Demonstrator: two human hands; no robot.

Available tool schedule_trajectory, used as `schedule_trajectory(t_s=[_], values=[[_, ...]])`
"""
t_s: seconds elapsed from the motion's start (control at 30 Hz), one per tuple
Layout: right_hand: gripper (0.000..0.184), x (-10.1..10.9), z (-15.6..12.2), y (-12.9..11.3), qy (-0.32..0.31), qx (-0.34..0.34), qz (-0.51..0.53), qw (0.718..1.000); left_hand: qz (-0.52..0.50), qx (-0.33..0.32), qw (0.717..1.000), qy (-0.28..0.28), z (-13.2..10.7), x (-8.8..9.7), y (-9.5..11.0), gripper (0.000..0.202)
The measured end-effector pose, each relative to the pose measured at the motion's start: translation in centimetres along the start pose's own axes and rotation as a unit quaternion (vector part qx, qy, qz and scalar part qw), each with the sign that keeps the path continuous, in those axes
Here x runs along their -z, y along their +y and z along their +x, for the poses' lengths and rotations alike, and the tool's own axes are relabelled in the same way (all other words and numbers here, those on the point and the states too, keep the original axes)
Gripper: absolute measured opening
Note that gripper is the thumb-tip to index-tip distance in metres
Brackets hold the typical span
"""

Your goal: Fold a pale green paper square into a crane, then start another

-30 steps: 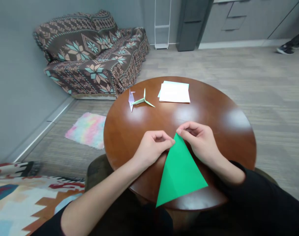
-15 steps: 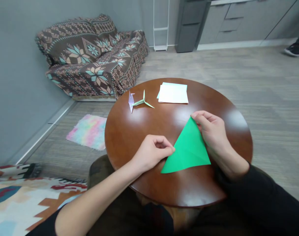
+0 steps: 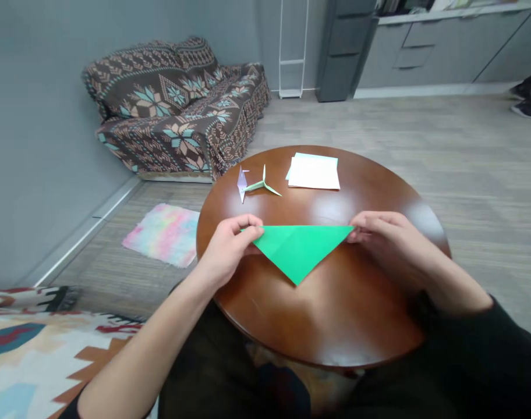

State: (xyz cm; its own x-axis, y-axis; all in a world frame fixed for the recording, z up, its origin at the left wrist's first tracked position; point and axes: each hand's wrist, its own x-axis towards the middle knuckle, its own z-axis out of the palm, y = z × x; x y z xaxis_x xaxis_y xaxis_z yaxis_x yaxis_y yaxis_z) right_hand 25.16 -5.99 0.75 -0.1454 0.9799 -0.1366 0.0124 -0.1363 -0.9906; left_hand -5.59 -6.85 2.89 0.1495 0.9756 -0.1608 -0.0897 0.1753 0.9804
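Observation:
A green sheet of paper (image 3: 298,250), folded into a triangle, is stretched between both hands over the round brown table (image 3: 335,320). Its long edge runs level on the far side and one corner points toward me. My left hand (image 3: 233,241) pinches the left corner between thumb and fingers. At the opposite end, my right hand (image 3: 383,233) grips the right corner, with some of its fingers hidden behind. Whether the paper touches the tabletop I cannot tell.
Beyond the paper lie a stack of paper sheets (image 3: 314,173), a purple folded paper piece (image 3: 242,183) and a pale green three-armed one (image 3: 264,184). A patterned sofa (image 3: 173,110) and a fluffy pastel rug (image 3: 165,233) are at left. Someone's shoes (image 3: 528,109) show far right.
The green triangle has turned so its long edge lies level on the far side. My left hand has moved left and up to its corner; my right hand has shifted slightly right and down.

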Motion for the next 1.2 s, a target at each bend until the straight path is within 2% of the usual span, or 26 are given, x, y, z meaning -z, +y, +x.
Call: schedule_trajectory(t_s=[0.1,0.17,0.23,0.3,0.4,0.5,0.63,0.77,0.97,1.2], values=[[0.030,0.4,-0.9,-2.2,0.004,0.088,-0.147,0.985,0.047,0.017,0.996,-0.070,0.2,0.0,1.4,0.019],[0.035,-0.8,-1.3,-3.5,-0.067,0.106,-0.173,0.977,0.073,0.034,0.990,-0.118,0.5,-0.9,2.0,0.018],[0.034,-2.7,-1.4,-4.1,-0.165,0.081,-0.161,0.970,0.086,0.038,0.983,-0.157,1.0,-2.2,2.0,0.017],[0.032,-4.7,-1.3,-3.9,-0.208,0.038,-0.136,0.968,0.090,0.034,0.979,-0.181,1.5,-3.5,1.6,0.015],[0.033,-6.3,-0.9,-2.4,-0.185,-0.012,-0.070,0.980,0.065,-0.011,0.988,-0.139,2.1,-4.5,0.4,0.016],[0.032,-6.7,-0.6,-0.7,-0.216,-0.079,0.014,0.973,0.014,-0.017,0.995,-0.094,2.3,-4.8,-0.9,0.021],[0.030,-6.8,-0.2,0.7,-0.253,-0.075,0.049,0.963,-0.008,0.000,0.999,-0.053,2.3,-5.2,-1.9,0.026],[0.027,-7.2,0.0,1.2,-0.237,-0.055,0.025,0.970,-0.009,-0.003,0.999,-0.039,2.4,-5.6,-2.4,0.030],[0.031,-7.2,0.1,1.6,-0.124,-0.024,0.031,0.991,-0.019,-0.005,0.999,-0.043,2.7,-5.4,-3.0,0.031],[0.032,-7.0,-0.1,1.9,-0.109,-0.032,0.037,0.993,-0.015,-0.013,0.999,-0.038,2.4,-5.5,-3.1,0.028]])
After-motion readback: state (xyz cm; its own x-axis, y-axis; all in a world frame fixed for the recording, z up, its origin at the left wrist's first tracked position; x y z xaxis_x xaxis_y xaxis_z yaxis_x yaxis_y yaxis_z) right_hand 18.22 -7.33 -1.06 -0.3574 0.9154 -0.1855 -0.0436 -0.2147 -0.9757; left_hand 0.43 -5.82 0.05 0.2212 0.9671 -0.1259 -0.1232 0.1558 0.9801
